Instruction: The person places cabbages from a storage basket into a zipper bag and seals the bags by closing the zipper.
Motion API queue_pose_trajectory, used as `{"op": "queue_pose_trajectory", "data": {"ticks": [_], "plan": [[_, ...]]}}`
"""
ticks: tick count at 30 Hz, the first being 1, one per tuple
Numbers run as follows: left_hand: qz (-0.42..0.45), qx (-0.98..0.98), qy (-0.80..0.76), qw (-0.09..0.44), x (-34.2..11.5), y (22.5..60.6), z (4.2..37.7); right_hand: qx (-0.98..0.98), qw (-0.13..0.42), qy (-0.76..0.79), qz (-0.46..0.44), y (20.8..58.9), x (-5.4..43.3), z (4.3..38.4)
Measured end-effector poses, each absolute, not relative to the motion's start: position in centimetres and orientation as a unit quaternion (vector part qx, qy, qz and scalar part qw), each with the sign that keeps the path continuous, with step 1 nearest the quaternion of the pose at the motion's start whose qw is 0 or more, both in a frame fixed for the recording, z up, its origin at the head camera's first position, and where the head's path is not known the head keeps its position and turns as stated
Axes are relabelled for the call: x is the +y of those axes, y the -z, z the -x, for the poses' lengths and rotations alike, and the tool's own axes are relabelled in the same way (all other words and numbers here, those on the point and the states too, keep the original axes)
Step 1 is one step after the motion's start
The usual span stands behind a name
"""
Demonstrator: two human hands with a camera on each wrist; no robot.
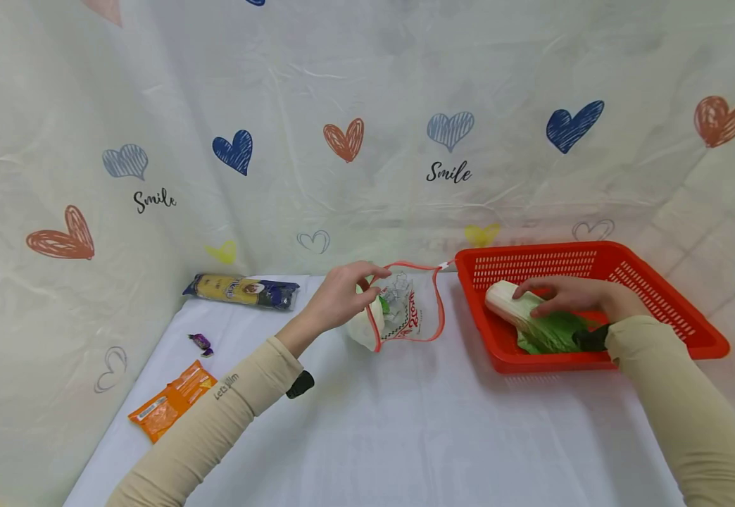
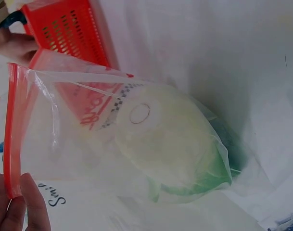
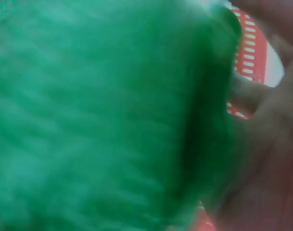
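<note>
My left hand (image 1: 340, 292) pinches the red zip edge of a clear zip bag (image 1: 427, 303) and holds its mouth up. Inside the bag, in the left wrist view, lies a pale rounded vegetable (image 2: 168, 132) with green leaf ends. On the right, my right hand (image 1: 573, 294) grips a napa cabbage (image 1: 514, 304), its white stem end towards the bag and its green leaves towards the wrist. That cabbage lies over the red plastic basket (image 1: 500, 362). Blurred leaves fill most of the right wrist view, with the fingers (image 3: 254, 96) along their edge.
On the table's left side lie a blue-and-yellow packet (image 1: 241, 291), a small purple wrapped sweet (image 1: 200, 343) and an orange packet (image 1: 174, 401). A heart-printed curtain (image 1: 367, 84) hangs behind and beside the white-covered table (image 1: 393, 429). The basket stands close to the back.
</note>
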State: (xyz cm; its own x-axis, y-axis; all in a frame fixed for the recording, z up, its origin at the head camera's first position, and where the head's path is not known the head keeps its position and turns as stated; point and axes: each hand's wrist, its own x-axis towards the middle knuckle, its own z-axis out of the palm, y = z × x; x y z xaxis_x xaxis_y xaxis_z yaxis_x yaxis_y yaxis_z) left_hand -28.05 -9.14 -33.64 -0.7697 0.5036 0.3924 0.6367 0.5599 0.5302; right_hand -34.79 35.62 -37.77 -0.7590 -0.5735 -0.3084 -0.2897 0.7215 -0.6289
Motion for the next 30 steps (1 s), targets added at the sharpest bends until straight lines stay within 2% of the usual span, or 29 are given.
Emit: {"op": "queue_pose_trajectory", "data": {"ticks": [4,9,13,22,26,30], "plan": [[0.327,-0.876,0.341,0.097,-9.2,33.7,28.0,0.894,0.263,0.253,0.260,37.7,35.2,34.7],[0.323,-0.879,0.337,0.098,-9.3,33.7,28.0,0.895,0.304,0.234,0.230,37.7,35.0,34.6],[0.317,-0.881,0.339,0.095,-9.3,33.8,28.0,0.894,0.303,0.245,0.221,37.7,34.7,34.6],[0.321,-0.881,0.335,0.092,-9.2,33.7,28.0,0.923,0.161,0.239,0.254,38.4,34.7,35.1],[0.318,-0.882,0.335,0.092,-9.3,33.5,28.0,0.918,0.123,0.254,0.277,37.1,34.3,34.9],[0.310,-0.884,0.336,0.096,-9.3,33.4,28.0,0.919,0.092,0.284,0.258,34.8,33.3,34.3]]}}
